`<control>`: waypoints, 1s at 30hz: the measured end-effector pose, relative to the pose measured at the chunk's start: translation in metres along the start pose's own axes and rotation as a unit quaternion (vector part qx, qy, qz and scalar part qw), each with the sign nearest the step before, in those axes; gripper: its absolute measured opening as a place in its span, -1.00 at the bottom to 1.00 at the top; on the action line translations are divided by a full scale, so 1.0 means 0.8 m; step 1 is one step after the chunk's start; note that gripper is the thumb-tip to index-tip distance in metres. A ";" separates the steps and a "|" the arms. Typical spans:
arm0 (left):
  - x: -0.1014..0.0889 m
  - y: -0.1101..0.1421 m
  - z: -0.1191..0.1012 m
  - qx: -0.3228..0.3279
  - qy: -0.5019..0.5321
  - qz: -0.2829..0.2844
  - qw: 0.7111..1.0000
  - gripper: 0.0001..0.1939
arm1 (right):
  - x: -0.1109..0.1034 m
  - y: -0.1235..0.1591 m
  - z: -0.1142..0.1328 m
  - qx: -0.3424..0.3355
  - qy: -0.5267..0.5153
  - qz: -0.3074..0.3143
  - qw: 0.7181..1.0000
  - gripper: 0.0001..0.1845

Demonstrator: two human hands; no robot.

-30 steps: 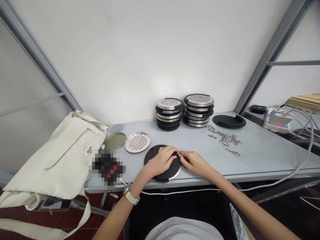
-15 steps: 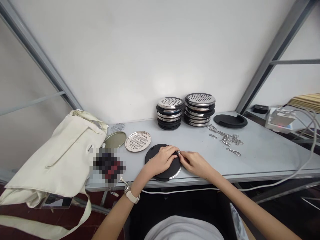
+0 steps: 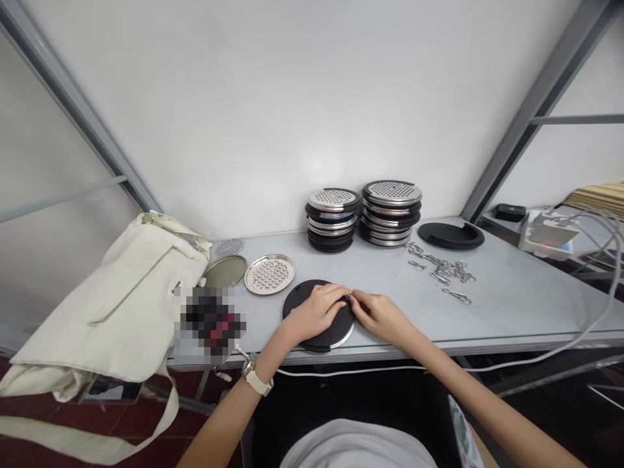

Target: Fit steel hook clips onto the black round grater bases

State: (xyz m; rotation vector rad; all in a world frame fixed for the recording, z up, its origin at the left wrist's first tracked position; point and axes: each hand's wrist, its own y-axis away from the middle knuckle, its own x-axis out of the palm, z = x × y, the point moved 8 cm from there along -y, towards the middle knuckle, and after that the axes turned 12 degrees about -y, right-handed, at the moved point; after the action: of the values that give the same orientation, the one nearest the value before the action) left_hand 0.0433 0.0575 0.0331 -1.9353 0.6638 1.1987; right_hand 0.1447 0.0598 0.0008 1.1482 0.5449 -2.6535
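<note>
A round black disc with a silver metal edge lies flat near the front of the table. Across its top rests my left hand, fingers curled over the disc and fingertips at its right rim. My right hand is closed in a pinch at that same rim, on a small shiny metal clip mostly hidden by the fingers. To the right lie several loose metal clips. A metal grater disc with a holed middle sits left of the black disc, beside a plain greenish round plate.
Two stacks of grater discs with black holders stand against the wall, the right stack a bit taller. An empty black round holder lies right of them. A cream bag covers the table's left end. A white cable hangs along the front edge.
Both hands stay at the disc's right rim. The right fingers have shifted slightly, and less of the metal clip shows between them. The view has moved a little.
</note>
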 end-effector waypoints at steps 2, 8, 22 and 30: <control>0.000 0.000 0.000 -0.003 -0.004 0.006 1.000 -0.71 | -0.002 0.000 -0.001 0.009 -0.012 -0.016 1.000 -0.72; -0.001 0.000 0.001 -0.018 -0.008 0.003 1.000 -0.74 | -0.004 0.002 0.002 0.007 -0.054 -0.022 0.998 -0.84; -0.001 0.001 0.001 -0.022 -0.014 0.002 1.000 -0.74 | 0.003 -0.002 -0.002 -0.016 0.022 0.006 1.000 -0.74; -0.003 0.002 0.002 -0.020 -0.015 -0.014 1.000 -0.72 | 0.006 -0.006 -0.006 -0.004 0.060 0.009 0.998 -0.66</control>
State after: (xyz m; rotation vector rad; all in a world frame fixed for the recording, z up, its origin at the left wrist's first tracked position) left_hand 0.0403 0.0578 0.0346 -1.9486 0.5997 1.2307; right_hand 0.1434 0.0660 -0.0045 1.3114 0.5631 -2.5762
